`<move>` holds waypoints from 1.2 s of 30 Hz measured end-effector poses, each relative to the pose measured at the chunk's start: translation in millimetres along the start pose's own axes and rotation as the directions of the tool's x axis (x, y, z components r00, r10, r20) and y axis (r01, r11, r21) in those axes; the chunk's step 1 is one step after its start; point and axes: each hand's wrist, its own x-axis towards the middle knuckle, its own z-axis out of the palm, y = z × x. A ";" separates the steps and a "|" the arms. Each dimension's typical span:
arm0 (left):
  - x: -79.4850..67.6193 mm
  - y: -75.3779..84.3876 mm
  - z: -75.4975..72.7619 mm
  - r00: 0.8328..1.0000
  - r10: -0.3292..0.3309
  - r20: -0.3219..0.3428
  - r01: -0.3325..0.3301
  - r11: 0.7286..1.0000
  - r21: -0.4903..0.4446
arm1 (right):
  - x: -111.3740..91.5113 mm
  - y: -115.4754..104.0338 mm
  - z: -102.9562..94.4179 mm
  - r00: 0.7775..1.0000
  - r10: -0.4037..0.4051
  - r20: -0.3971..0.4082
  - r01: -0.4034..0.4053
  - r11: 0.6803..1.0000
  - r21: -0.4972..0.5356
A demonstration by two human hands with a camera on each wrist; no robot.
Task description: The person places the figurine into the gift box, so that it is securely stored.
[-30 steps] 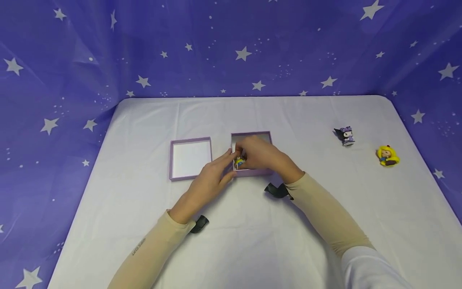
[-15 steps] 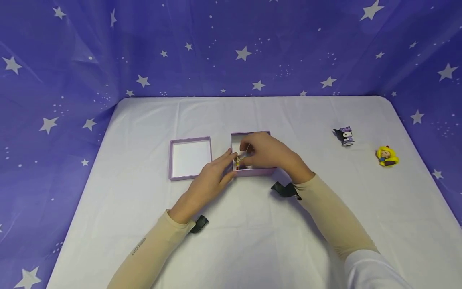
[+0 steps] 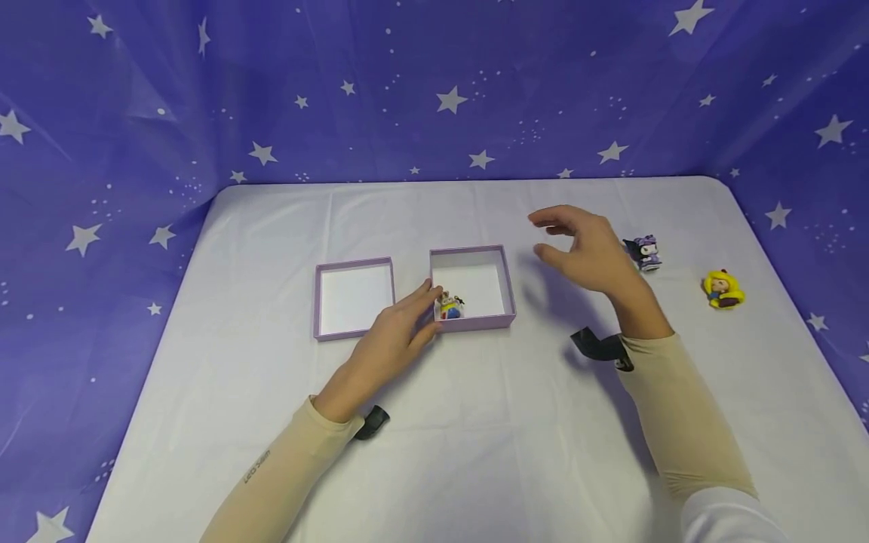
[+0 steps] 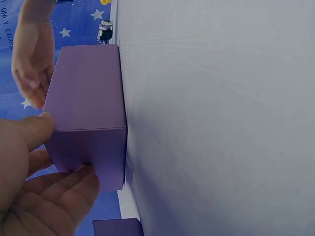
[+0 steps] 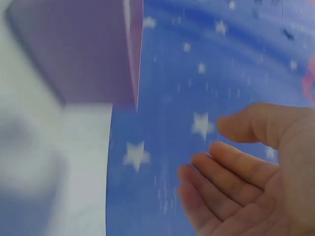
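Observation:
A purple box (image 3: pixel 478 324) with its top uncovered stands on the white table. Inside its near left corner lies a small figurine (image 3: pixel 450 307) with yellow, red and blue parts. My left hand (image 3: pixel 390 343) rests at the box's left side, fingers straight along the wall, thumb at the near corner. In the left wrist view, fingertips (image 4: pixel 83 172) touch the purple wall. Right of the box, my right hand (image 3: pixel 580 249) is in the air with fingers loosely bent and nothing in it. The right wrist view shows its bare palm beside the box (image 5: pixel 83 54).
A shallow purple lid (image 3: pixel 319 302) lies inside up, left of the box. At the right are a black-and-purple figurine (image 3: pixel 648 253), partly behind the right hand, and a yellow-haired figurine (image 3: pixel 723 290). A blue star-print cloth (image 3: pixel 407 136) hangs behind the table.
My right hand has come out of the box and moved right, leaving the small figurine inside. My left hand has stayed at the box's side. The head view has shifted slightly.

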 end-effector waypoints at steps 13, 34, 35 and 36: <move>1.3 -0.6 3.3 1.000 0.017 -0.002 -0.017 1.000 -0.001 | -40.3 84.9 -70.9 0.927 0.334 -0.169 -0.357 0.924 -0.136; -0.7 -1.0 0.3 1.000 0.017 -0.023 -0.017 1.000 -0.013 | -55.6 135.3 -83.6 0.902 0.424 0.084 -0.363 0.848 -0.386; -0.7 -1.3 0.5 1.000 0.019 -0.023 -0.019 1.000 -0.013 | -55.4 135.7 -83.3 0.902 0.423 0.086 -0.361 0.848 -0.387; -0.8 -1.6 0.6 1.000 0.019 -0.021 -0.019 1.000 -0.010 | -54.9 135.8 -82.6 0.901 0.426 0.087 -0.364 0.849 -0.383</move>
